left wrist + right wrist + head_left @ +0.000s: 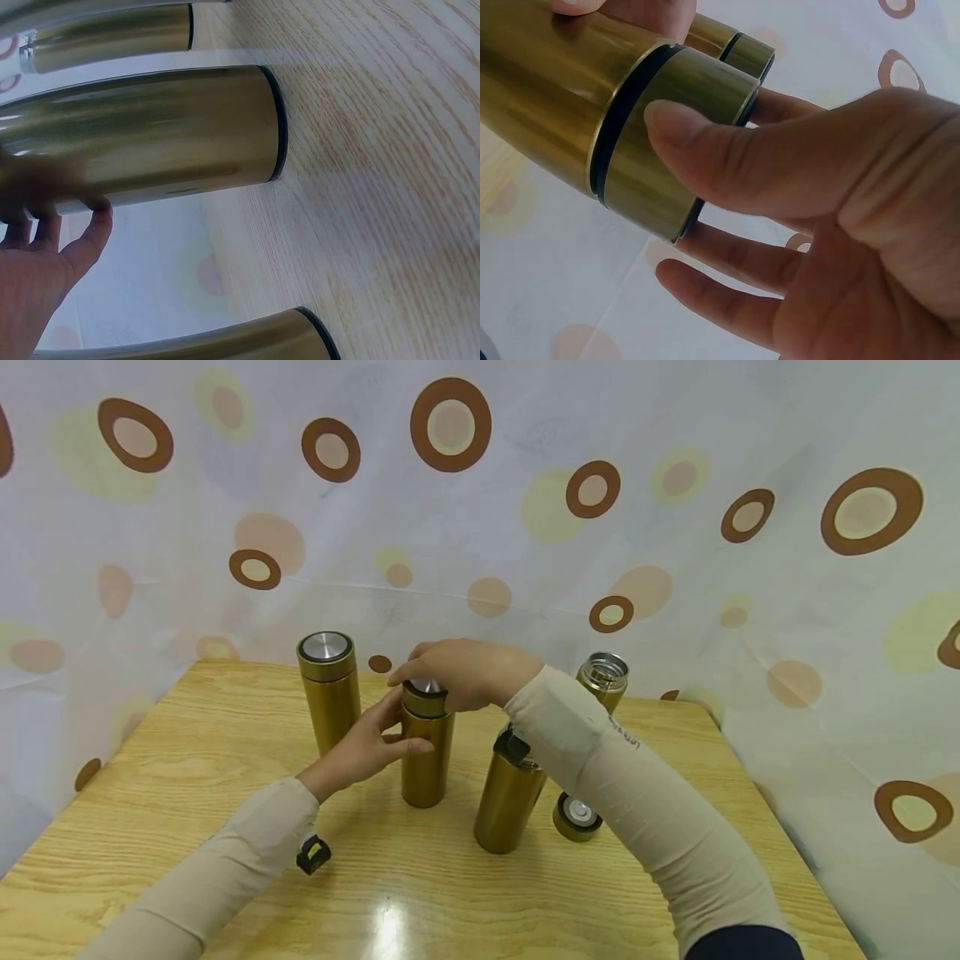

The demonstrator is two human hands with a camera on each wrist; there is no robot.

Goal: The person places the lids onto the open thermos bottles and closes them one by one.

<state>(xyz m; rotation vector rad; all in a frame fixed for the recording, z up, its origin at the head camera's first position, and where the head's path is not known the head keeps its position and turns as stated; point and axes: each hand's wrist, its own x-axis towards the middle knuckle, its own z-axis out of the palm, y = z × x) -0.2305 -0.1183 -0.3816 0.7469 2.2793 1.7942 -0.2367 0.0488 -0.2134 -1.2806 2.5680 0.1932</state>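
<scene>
A gold flask [426, 768] stands upright on the table, its gold cap [424, 700] on top. The left hand [367, 745] grips its upper body from the left, thumb across the front; the left wrist view shows fingertips against the flask's side [165, 139]. From above, the right hand [472, 672] pinches the cap; in the right wrist view the thumb lies on the cap [667, 142] and the other fingers of the right hand [810, 202] reach around its far side. A dark band shows between cap and body.
A capped gold flask [330, 702] stands at the left. Another flask [506, 810] stands right of the held one, its top partly behind the right sleeve. Farther back is an uncapped flask [603, 677]. One loose cap [577, 817] lies on the wooden table [420, 893].
</scene>
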